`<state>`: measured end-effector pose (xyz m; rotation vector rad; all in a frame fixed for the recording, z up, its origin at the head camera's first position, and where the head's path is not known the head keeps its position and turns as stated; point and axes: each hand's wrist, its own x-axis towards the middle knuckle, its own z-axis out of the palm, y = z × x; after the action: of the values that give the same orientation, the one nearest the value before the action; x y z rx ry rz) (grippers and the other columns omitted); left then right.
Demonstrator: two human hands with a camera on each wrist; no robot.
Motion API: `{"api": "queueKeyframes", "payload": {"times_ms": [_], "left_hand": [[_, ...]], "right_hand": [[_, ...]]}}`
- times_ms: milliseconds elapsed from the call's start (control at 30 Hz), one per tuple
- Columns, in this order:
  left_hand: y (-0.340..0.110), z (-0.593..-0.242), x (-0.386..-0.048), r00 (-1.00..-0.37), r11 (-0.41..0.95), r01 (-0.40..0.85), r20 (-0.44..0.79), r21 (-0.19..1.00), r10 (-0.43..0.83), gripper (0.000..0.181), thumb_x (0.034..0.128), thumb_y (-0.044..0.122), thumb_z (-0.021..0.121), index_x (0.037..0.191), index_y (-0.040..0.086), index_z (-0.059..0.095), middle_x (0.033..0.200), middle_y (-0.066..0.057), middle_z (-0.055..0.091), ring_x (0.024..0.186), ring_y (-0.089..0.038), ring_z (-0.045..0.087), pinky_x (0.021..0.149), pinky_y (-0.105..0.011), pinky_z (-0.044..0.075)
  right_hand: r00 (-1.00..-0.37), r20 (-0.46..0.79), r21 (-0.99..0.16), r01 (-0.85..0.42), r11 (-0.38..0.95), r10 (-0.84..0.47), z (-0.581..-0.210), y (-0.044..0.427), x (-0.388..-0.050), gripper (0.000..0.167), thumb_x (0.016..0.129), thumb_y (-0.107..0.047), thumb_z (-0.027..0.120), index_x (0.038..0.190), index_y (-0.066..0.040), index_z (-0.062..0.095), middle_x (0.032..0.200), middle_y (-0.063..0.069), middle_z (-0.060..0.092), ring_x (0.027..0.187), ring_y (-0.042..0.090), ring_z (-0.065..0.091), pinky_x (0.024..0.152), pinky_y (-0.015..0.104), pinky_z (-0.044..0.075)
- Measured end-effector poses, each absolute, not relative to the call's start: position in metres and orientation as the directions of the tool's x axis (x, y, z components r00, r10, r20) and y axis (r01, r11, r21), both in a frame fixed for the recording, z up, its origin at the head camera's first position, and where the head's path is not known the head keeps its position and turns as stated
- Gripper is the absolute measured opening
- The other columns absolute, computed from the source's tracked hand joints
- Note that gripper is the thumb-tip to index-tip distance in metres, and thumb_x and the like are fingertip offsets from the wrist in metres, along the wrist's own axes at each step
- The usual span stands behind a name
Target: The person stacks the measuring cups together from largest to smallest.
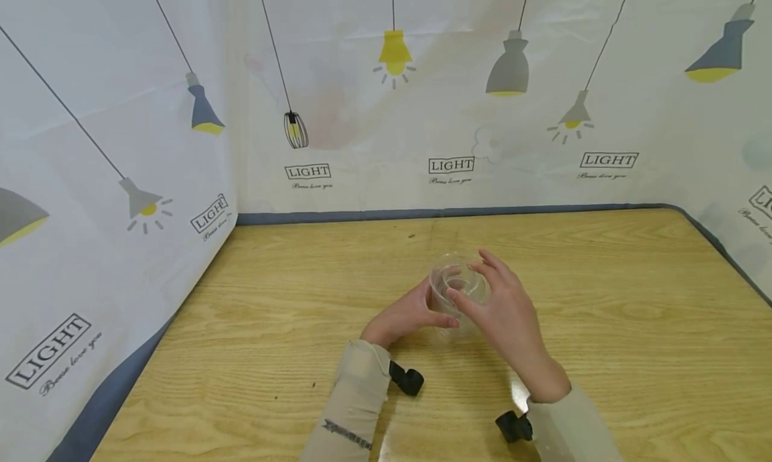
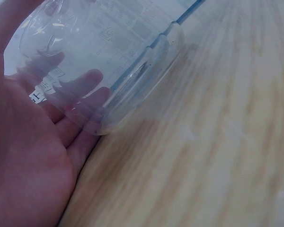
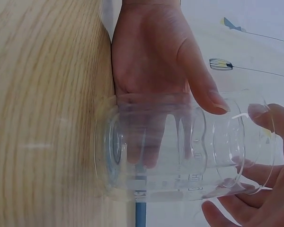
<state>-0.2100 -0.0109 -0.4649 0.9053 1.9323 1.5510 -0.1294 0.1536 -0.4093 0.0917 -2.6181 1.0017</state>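
A see-through cup-like container [image 1: 443, 306], colourless with a round rim, stands upright on the wooden table in the head view. Further round edges show inside its upper part; whether a second cup is nested there I cannot tell. My left hand [image 1: 413, 311] holds the lower body, thumb on the near side, and its fingers show through the clear wall in the left wrist view. From the right, my right hand [image 1: 509, 311] grips the upper part by the rim, thumb and fingers on opposite sides. In the right wrist view the clear wall [image 3: 170, 187] has faint marks, possibly seen through it.
The wood-grain table [image 1: 259, 301] spreads around both hands. White sheeting [image 1: 362, 127] printed with lamps and the word LIGHT closes off the back and sides. Black camera mounts [image 1: 410, 380] sit at both wrists, just beyond the sleeves.
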Motion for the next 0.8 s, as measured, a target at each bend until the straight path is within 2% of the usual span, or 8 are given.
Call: {"api": "queueKeyframes", "payload": {"times_ms": [267,567,800], "left_hand": [[-0.013,-0.453,-0.205,-0.634,0.126,0.206,0.035,0.97,0.773,0.082,0.0778,0.017,0.07,0.142,0.022,0.019,0.142,0.009,0.027,0.123,-0.007,0.034,0.098,-0.029,0.03],[-0.014,-0.454,-0.205,-0.643,0.14,0.168,0.001,0.976,0.766,0.085,0.078,0.018,0.07,0.142,0.028,0.014,0.142,0.006,0.027,0.124,-0.007,0.032,0.1,-0.031,0.027],[-0.014,-0.452,-0.204,-0.651,0.15,0.165,-0.006,0.975,0.759,0.087,0.0777,0.019,0.07,0.141,0.032,0.013,0.142,0.008,0.026,0.124,-0.006,0.032,0.101,-0.031,0.026]], "right_hand": [[-0.943,0.329,-0.585,-0.163,0.794,0.049,-0.406,0.153,-0.129,0.064,0.078,-0.054,0.059,0.115,-0.002,0.056,0.137,0.01,0.037,0.123,0.032,0.034,0.085,0.051,0.039],[-0.953,0.303,-0.537,-0.163,0.827,0.009,-0.401,0.154,-0.129,0.064,0.078,-0.053,0.059,0.117,-0.003,0.055,0.136,0.013,0.038,0.121,0.034,0.036,0.087,0.052,0.037],[-0.958,0.287,-0.481,-0.16,0.862,-0.018,-0.396,0.154,-0.129,0.06,0.078,-0.047,0.062,0.117,-0.003,0.055,0.135,0.014,0.039,0.118,0.036,0.039,0.08,0.053,0.041]]}}
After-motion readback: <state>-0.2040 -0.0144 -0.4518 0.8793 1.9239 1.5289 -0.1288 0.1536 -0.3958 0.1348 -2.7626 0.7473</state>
